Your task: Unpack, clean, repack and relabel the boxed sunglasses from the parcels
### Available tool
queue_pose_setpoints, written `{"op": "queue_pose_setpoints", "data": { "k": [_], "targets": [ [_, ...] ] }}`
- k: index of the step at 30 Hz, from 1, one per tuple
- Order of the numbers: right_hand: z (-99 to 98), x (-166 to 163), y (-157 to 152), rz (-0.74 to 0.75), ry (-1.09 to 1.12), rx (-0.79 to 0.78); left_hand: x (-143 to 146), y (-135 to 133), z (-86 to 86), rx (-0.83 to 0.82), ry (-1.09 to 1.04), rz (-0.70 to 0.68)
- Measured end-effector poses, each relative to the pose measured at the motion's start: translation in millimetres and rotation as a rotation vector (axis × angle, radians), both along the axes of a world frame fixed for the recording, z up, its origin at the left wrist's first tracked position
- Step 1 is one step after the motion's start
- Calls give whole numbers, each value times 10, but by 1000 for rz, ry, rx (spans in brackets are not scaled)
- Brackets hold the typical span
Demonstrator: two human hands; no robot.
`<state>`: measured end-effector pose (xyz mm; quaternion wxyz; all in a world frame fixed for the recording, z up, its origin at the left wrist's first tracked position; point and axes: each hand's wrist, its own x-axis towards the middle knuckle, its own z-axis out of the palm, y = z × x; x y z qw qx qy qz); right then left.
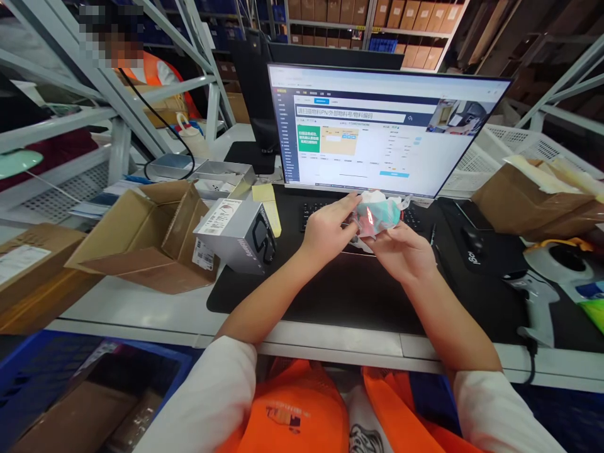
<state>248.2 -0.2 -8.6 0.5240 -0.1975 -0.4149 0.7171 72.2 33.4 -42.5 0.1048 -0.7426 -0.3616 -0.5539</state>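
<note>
Your left hand [330, 228] has its fingers partly curled, their tips pressed on the near left side of a plastic-wrapped packet [379, 212]. Your right hand [406, 250] is partly closed around the lower right of that packet, with some of the fingers hidden by it; how firmly either one grips, you cannot tell from here.

The packet is held up between your two hands, just in front of the screen [377, 135] and above the keyboard [311, 211]. It lies to the right of your left hand and just beyond your right fingertips, toward the screen. Its wrapping is crumpled, but its longer side seems to run left to right, across your view. Both of your hands touch it, so neither is clearly nearer. A red glow shows on its pale green face.

Under your forearms the black mat [306, 308] covers much of the table [155, 308]. To your left, near that forearm, stands a grey box [231, 242] with a yellow paper [268, 207] behind it; farther left is an open cardboard box [141, 245]. To your right are a mouse [472, 241] and, nearer you, a scanner [542, 305]. Beyond the frame at far left, another person [158, 70] wears orange.
</note>
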Motion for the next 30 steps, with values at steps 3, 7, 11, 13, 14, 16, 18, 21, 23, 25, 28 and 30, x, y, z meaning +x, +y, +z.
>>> {"op": "queue_pose_setpoints", "data": {
  "k": [3, 7, 11, 13, 14, 16, 18, 21, 23, 25, 28, 30],
  "targets": [
    [-10, 55, 43, -37, 11, 7, -7, 52, -22, -7, -49, -40],
    [-35, 106, 110, -70, 18, 1, -5, 67, -33, -39, -139, -78],
    [28, 217, 145, -118, -48, 37, -82, 171, -69, -117, -361, -108],
    [132, 332, 109, -184, -88, 99, -157, 278, -89, -192, -584, -161],
    [198, 404, 77, -233, -98, 145, -195, 330, -93, -232, -696, -203],
    [332, 566, 2, -374, -84, 269, -249, 403, -87, -343, -851, -316],
    [435, 732, -55, -563, -38, 432, -249, 409, -66, -511, -898, -454],
    [487, 934, -53, -813, -9, 626, -141, 308, -32, -741, -909, -621],
    [465, 1015, 4, -878, -22, 662, -37, 206, -18, -833, -898, -704],
    [426, 1052, 84, -875, -33, 657, 51, 107, -10, -896, -848, -786],
    [374, 1048, 193, -869, -31, 642, 122, -10, -4, -937, -794, -884],
    [357, 1019, 228, -897, -14, 631, 139, -62, 0, -932, -804, -920]
  ]
}}
